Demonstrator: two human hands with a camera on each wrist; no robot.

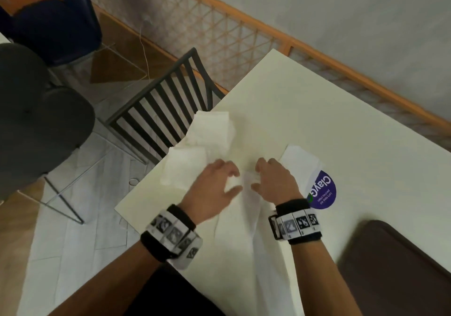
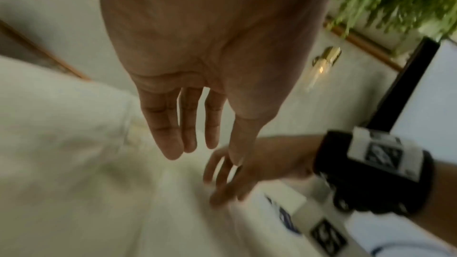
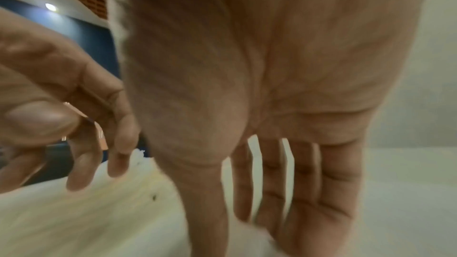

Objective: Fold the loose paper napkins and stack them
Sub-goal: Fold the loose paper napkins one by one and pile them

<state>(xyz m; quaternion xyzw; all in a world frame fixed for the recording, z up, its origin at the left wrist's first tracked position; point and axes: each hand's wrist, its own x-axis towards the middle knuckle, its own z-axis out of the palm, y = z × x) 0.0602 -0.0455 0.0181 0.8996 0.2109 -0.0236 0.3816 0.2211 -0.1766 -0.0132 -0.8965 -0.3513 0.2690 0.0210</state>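
A long white paper napkin (image 1: 258,230) lies on the cream table (image 1: 317,110), running from my hands back toward me. My left hand (image 1: 227,181) hovers over its far end with fingers straight and thumb apart (image 2: 205,151), holding nothing. My right hand (image 1: 257,176) is just to the right, its straight fingers (image 3: 306,192) pointing down at the napkin (image 3: 99,212); the blur hides whether they touch it. A heap of loose napkins (image 1: 212,132) lies at the table's left edge. One folded napkin (image 1: 301,162) rests to the right of my right hand.
A purple round-ended packet (image 1: 323,191) lies partly under the folded napkin. A dark brown tray (image 1: 390,267) sits at the near right. A black slatted chair (image 1: 168,113) stands against the table's left edge. An orange lattice rail (image 1: 244,30) runs behind the table.
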